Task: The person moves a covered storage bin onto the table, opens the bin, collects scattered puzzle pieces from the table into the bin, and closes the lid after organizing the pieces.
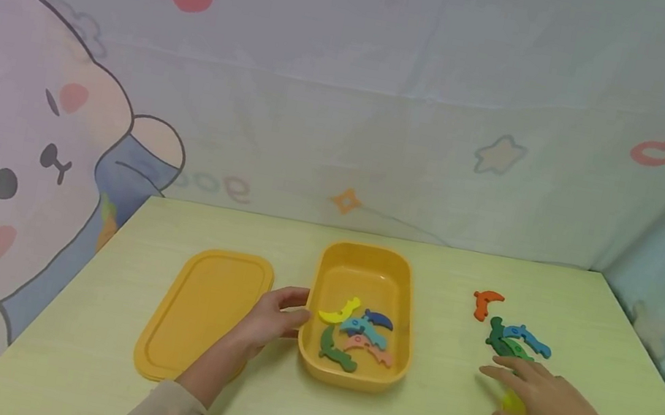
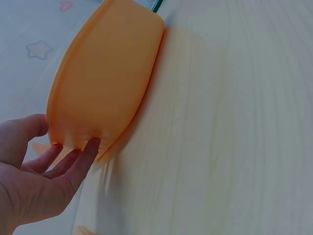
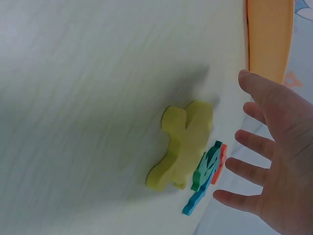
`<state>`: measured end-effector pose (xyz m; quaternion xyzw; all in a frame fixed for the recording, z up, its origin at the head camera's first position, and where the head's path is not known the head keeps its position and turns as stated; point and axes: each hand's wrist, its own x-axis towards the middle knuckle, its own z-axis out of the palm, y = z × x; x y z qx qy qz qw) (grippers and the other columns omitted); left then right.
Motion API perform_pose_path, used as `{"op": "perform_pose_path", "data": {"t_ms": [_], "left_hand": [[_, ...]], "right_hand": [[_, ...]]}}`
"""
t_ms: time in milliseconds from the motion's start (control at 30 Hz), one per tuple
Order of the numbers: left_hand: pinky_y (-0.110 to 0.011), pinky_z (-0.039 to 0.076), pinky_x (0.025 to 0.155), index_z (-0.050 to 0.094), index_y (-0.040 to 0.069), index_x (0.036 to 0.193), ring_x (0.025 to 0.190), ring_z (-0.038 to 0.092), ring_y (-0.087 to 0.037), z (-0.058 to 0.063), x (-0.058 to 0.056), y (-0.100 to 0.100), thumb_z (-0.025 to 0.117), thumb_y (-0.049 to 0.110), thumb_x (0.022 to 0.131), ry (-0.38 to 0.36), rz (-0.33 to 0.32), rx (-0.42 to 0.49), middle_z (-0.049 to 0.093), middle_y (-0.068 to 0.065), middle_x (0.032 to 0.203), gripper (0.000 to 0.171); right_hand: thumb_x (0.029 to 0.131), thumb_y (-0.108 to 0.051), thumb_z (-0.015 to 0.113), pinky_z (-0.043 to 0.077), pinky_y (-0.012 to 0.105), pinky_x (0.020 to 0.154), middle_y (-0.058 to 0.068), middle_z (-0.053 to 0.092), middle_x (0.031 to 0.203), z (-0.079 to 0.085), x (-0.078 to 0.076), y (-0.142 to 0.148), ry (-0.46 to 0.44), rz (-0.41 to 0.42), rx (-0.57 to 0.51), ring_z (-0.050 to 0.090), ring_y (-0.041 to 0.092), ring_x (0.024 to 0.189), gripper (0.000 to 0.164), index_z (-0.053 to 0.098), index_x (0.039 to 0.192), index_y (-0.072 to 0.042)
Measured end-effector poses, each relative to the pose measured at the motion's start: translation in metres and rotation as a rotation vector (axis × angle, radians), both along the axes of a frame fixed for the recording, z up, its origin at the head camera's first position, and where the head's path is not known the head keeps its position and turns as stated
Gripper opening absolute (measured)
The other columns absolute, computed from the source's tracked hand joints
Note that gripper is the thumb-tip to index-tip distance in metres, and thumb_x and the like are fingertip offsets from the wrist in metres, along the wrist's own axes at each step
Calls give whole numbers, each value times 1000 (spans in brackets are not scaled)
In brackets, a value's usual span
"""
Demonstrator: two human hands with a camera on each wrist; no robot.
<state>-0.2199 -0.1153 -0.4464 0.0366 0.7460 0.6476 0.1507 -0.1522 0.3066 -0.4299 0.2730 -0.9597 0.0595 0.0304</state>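
Note:
My left hand (image 1: 274, 317) rests against the left wall of the yellow box (image 1: 347, 381), its fingertips touching the outside in the left wrist view. Inside the box lie several flat curved pieces, among them a yellow piece (image 1: 341, 311), a pink piece (image 1: 370, 349) and a green piece (image 1: 337, 351). Spread fingers on my right hand (image 1: 545, 404) hover above a thick yellow curved piece (image 3: 188, 144), holding nothing. From the head, that hand hides much of this piece. Just beyond it lie a dark green piece (image 1: 495, 334) and a blue piece (image 1: 528, 338).
A flat yellow lid (image 1: 206, 315) lies on the table left of the box, partly behind my left forearm. An orange-red piece (image 1: 484, 304) lies farther back on the right. A printed cloth (image 1: 353, 92) hangs behind the table's back edge.

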Motion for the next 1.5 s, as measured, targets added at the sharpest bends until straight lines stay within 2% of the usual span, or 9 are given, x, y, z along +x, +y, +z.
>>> {"op": "perform_pose_path", "data": {"t_ms": [267,633,1000,1200,1500], "left_hand": [[-35,55,80,44,1,133,110,55,-26,-2,-1,0,56,10,90,6,0,10,46,-19,134,46],[-35,55,81,44,1,133,109,56,-25,0,0,1,56,10,89,-2,12,17,47,-18,133,46],[-35,55,80,44,2,133,111,55,-26,0,0,1,56,10,89,-2,11,7,47,-18,133,46],[-35,55,80,45,2,133,110,55,-26,1,1,0,56,11,89,-1,9,7,47,-18,133,46],[-35,55,80,45,2,132,110,55,-26,0,1,0,56,11,90,-1,9,10,47,-18,133,45]], "right_hand": [[74,-48,70,51,51,70,8,53,123,-8,5,12,-47,-45,38,55,33,103,57,56,124,-24],[73,-40,74,53,49,74,6,55,120,-20,9,17,-134,-69,14,56,30,100,52,58,120,-26],[73,-32,74,53,47,74,5,55,116,-24,6,18,-125,-80,25,54,28,99,41,61,111,-24],[72,-31,75,53,42,75,-1,55,110,-23,6,18,-92,-46,26,53,21,92,35,60,104,-29],[72,-30,75,51,40,72,-3,54,106,-21,3,19,-92,-6,21,51,17,87,34,59,102,-30]]}}
